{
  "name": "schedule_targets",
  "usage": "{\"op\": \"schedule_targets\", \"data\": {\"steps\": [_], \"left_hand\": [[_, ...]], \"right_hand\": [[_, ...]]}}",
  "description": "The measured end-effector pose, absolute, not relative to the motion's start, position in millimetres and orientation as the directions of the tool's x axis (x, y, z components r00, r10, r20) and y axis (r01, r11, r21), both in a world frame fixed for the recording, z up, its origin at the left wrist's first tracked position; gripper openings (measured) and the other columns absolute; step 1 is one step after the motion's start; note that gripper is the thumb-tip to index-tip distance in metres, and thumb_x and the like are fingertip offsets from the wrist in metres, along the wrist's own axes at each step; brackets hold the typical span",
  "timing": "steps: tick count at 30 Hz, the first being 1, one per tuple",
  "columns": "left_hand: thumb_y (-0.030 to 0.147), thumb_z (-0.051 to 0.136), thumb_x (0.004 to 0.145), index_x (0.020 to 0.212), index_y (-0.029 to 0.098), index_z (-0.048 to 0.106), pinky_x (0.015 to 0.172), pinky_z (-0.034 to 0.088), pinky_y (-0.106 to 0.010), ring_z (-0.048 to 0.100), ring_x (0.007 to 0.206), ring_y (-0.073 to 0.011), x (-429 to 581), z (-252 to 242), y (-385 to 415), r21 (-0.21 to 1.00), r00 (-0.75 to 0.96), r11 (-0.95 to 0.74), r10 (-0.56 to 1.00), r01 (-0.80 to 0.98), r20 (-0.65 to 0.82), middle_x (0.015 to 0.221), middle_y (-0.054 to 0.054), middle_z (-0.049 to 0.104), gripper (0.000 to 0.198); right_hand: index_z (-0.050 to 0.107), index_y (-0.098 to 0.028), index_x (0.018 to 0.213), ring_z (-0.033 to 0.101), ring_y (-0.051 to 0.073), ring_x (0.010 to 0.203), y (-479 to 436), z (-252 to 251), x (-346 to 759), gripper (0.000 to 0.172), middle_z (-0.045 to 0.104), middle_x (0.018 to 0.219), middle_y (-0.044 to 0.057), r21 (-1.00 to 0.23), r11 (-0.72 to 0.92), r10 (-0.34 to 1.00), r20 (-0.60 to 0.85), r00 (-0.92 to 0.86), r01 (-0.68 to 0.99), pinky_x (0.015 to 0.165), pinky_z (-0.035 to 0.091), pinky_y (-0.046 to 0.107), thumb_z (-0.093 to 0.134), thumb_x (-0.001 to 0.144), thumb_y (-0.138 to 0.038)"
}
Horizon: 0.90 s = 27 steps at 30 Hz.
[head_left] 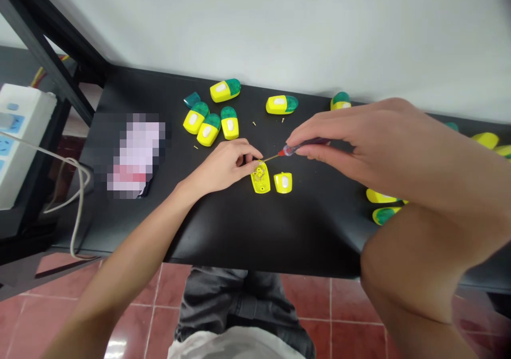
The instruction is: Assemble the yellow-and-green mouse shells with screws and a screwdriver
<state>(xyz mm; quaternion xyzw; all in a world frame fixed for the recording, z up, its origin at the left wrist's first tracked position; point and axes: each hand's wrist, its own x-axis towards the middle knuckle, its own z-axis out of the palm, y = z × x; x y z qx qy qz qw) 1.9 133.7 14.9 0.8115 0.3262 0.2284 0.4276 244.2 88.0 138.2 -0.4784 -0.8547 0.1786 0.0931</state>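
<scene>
The yellow plastic shell lies open, inner side up, on a black table, with the left hand just left of it, fingers curled and resting on its upper end. The right hand, right of the shell, pinches a red-tipped screwdriver between thumb and fingers, its thin shaft reaching the shell's top. A separate yellow cover sits just right of the shell. Beyond it, a group of yellow-and-green casings and tiny screws lie near the wall. Bare black surface stretches from the shell to the table's near edge, leaving open room below both hands.
</scene>
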Motion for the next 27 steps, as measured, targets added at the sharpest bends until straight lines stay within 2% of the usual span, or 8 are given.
{"op": "schedule_targets", "data": {"steps": [7, 11, 16, 27], "left_hand": [[0.020, 0.068, 0.095, 0.099, 0.018, 0.082, 0.063, 0.046, -0.026, 0.054, 0.060, -0.0100, 4, 14, 134, 0.835, 0.685, -0.435, 0.721, 0.338, 0.098, 0.080, -0.001, 0.066, 0.015], [0.018, 0.069, 0.094, 0.099, 0.017, 0.081, 0.064, 0.045, -0.026, 0.054, 0.062, -0.0097, 5, 15, 133, 0.839, 0.682, -0.419, 0.726, 0.347, 0.081, 0.079, 0.000, 0.065, 0.013], [0.017, 0.070, 0.093, 0.099, 0.016, 0.081, 0.065, 0.044, -0.024, 0.053, 0.063, -0.0090, 4, 20, 132, 0.843, 0.677, -0.378, 0.736, 0.383, 0.023, 0.080, 0.000, 0.065, 0.013], [0.015, 0.072, 0.091, 0.097, 0.015, 0.082, 0.064, 0.042, -0.024, 0.052, 0.063, -0.0085, 7, 20, 131, 0.842, 0.681, -0.366, 0.733, 0.397, -0.002, 0.080, 0.000, 0.064, 0.011]], "right_hand": [[0.080, -0.035, 0.094, 0.074, 0.027, 0.088, 84, 136, 241, 0.032, 0.082, 0.101, -0.002, -0.400, 0.470, 0.861, 0.011, -0.508, 0.787, 0.085, 0.047, 0.043, 0.050, 0.105, -0.032], [0.080, -0.035, 0.097, 0.075, 0.025, 0.089, 84, 139, 239, 0.033, 0.083, 0.104, -0.003, -0.343, 0.481, 0.858, -0.003, -0.513, 0.807, 0.087, 0.049, 0.042, 0.049, 0.104, -0.031], [0.081, -0.030, 0.103, 0.076, 0.024, 0.094, 85, 150, 231, 0.040, 0.083, 0.111, -0.002, -0.238, 0.494, 0.840, -0.116, -0.530, 0.836, 0.084, 0.053, 0.038, 0.041, 0.105, -0.025], [0.080, -0.028, 0.098, 0.073, 0.021, 0.080, 85, 151, 224, 0.037, 0.083, 0.101, -0.001, -0.151, 0.519, 0.829, -0.149, -0.539, 0.841, 0.078, 0.052, 0.036, 0.044, 0.106, -0.025]]}}
